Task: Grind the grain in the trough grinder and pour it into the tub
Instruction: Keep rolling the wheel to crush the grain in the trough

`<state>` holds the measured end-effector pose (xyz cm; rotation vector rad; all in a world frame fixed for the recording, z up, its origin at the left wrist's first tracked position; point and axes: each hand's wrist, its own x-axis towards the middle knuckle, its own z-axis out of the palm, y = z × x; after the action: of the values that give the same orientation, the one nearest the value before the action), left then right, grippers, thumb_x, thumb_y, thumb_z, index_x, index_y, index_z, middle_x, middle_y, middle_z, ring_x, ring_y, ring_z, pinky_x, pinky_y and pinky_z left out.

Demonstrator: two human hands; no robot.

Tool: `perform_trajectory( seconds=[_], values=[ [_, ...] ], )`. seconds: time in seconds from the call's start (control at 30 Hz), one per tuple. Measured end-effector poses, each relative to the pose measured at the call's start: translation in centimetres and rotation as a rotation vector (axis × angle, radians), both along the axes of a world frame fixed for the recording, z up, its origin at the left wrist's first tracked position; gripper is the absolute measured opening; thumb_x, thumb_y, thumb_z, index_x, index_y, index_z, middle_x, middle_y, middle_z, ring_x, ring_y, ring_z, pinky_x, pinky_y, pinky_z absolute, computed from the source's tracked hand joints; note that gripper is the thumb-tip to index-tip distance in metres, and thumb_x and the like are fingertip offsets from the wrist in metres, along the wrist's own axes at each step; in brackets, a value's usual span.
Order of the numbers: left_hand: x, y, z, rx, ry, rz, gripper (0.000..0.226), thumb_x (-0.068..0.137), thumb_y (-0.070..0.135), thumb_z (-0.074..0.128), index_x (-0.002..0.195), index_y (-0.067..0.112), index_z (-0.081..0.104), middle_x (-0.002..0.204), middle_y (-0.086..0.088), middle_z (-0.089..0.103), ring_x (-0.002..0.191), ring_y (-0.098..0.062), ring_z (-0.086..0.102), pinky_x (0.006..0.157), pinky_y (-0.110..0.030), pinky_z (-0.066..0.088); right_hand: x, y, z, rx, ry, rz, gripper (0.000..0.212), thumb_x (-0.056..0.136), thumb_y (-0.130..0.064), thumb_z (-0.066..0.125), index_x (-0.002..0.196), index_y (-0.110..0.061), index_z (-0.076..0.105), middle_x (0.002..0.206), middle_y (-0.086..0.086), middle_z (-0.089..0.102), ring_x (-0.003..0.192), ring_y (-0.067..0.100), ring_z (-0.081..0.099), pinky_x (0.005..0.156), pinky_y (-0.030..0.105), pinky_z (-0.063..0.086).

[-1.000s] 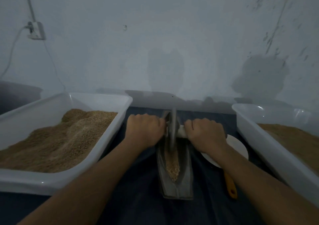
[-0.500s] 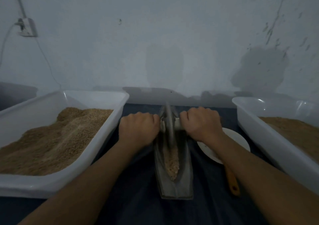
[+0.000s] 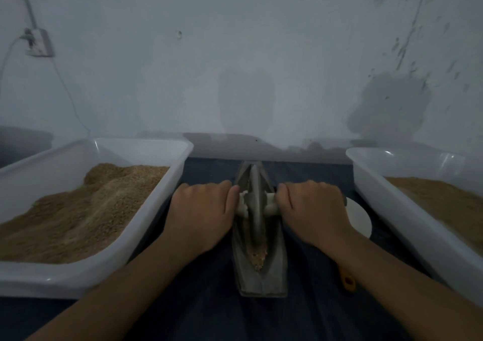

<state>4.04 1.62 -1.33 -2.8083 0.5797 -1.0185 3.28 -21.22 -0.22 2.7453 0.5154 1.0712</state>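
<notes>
Trough grinder [image 3: 258,275]: grey, boat-shaped metal trough lying lengthwise on the dark cloth [image 3: 209,314], between the two tubs, its pointed far end toward the wall.
Grip, left hand [image 3: 202,215]: fingers curled down over the left end of the pale axle handle [image 3: 243,204], knuckles up, just beside the wheel.
Grip, right hand [image 3: 312,210]: fingers curled over the right end of the same handle, mirroring the left.
Grinding wheel [image 3: 254,204]: grey disc standing upright on edge in the trough groove, between the two hands, in the far half of the trough.
Grain [image 3: 257,255]: small tan heap lying in the near part of the groove, just in front of the wheel.
Left tub [image 3: 146,236]: white plastic, beside the left forearm, holding a sloped mound of tan grain.
Right tub [image 3: 407,215]: white plastic, beside the right forearm, holding a flatter tan layer.
White plate [image 3: 359,218]: partly hidden behind the right hand, between trough and right tub.
Orange handle [image 3: 347,280]: tip showing under the right forearm; the tool it belongs to cannot be told.
Background: pale stained wall with a socket [image 3: 38,42] and cable at upper left.
</notes>
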Motion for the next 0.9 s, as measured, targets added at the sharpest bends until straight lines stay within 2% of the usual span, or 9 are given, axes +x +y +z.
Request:
perform_trajectory(
  seconds=[0.07,0.13,0.23,0.37,0.5,0.57,0.67,0.77,0.9],
  values=[
    [0.2,0.2,0.0,-0.019,0.000,0.003,0.048,0.106,0.043,0.003,0.083,0.031,0.043,0.070,0.008,0.052,0.060,-0.019,0.054,0.055,-0.034,0.032,0.0,-0.1,-0.1,0.102,-0.022,-0.007,0.041,0.100,-0.032,0.036,0.059,-0.026,0.040,0.047,-0.011,0.031,0.036,0.015,0.026,0.039,0.021,0.021],
    [1.3,0.0,-0.1,0.089,-0.034,0.006,0.039,0.106,0.035,0.014,0.087,0.027,0.047,0.073,0.006,0.055,0.061,-0.022,0.056,0.054,-0.030,0.034,1.0,0.1,-0.2,0.023,-0.014,-0.037,0.037,0.100,-0.027,0.041,0.063,-0.022,0.043,0.052,-0.009,0.028,0.040,0.018,0.030,0.041,0.022,0.027],
    [3.8,-1.0,0.6,0.171,-0.001,0.066,0.022,0.103,0.021,0.033,0.090,0.019,0.050,0.083,-0.002,0.060,0.071,-0.026,0.059,0.056,-0.031,0.033,3.8,0.5,0.2,0.015,0.145,-0.107,0.015,0.100,-0.018,0.038,0.091,-0.016,0.049,0.071,0.002,0.039,0.062,0.022,0.042,0.053,0.034,0.038],
    [7.3,-1.4,1.8,0.125,0.113,0.113,0.018,0.105,0.024,0.035,0.089,0.020,0.043,0.088,-0.004,0.055,0.081,-0.028,0.059,0.061,-0.034,0.037,6.8,1.2,2.6,0.168,0.362,-0.229,0.036,0.101,-0.033,0.025,0.085,-0.016,0.052,0.085,0.004,0.054,0.070,0.023,0.044,0.065,0.037,0.031],
    [5.1,-1.3,1.4,0.117,0.099,0.104,0.018,0.104,0.022,0.037,0.086,0.020,0.039,0.080,0.000,0.045,0.073,-0.026,0.055,0.059,-0.032,0.036,5.2,1.3,2.1,0.129,0.323,-0.249,0.037,0.099,-0.035,0.019,0.083,-0.020,0.047,0.078,-0.002,0.046,0.072,0.022,0.045,0.066,0.038,0.034],
    [2.7,-1.1,0.8,0.104,0.025,0.034,0.017,0.099,0.018,0.045,0.082,0.018,0.045,0.072,0.000,0.049,0.062,-0.026,0.055,0.054,-0.031,0.038,3.2,0.9,0.7,0.063,0.145,-0.194,0.038,0.100,-0.032,0.017,0.078,-0.020,0.046,0.066,-0.006,0.041,0.062,0.022,0.045,0.057,0.035,0.038],
    [0.5,-0.3,0.0,0.046,-0.013,-0.033,0.032,0.105,0.030,0.023,0.083,0.024,0.046,0.071,0.004,0.052,0.057,-0.023,0.051,0.054,-0.033,0.033,0.4,0.3,-0.7,0.071,-0.027,-0.075,0.039,0.101,-0.029,0.038,0.065,-0.021,0.051,0.052,-0.009,0.039,0.041,0.015,0.033,0.044,0.023,0.024],
    [-0.1,0.0,0.3,-0.081,-0.032,-0.021,0.042,0.106,0.042,0.013,0.079,0.030,0.043,0.066,0.008,0.050,0.054,-0.018,0.050,0.054,-0.034,0.032,0.1,-0.2,-1.0,0.211,-0.049,-0.015,0.045,0.102,-0.036,0.033,0.060,-0.024,0.046,0.049,-0.010,0.039,0.039,0.014,0.031,0.043,0.027,0.022],
    [2.2,-0.8,0.3,0.166,-0.001,0.054,0.024,0.104,0.026,0.028,0.091,0.020,0.048,0.083,0.000,0.059,0.069,-0.027,0.059,0.056,-0.032,0.033,2.8,0.8,-0.1,-0.005,0.070,-0.135,0.047,0.101,-0.022,0.006,0.081,-0.019,0.049,0.067,-0.001,0.043,0.058,0.022,0.042,0.053,0.033,0.037]
  ],
)
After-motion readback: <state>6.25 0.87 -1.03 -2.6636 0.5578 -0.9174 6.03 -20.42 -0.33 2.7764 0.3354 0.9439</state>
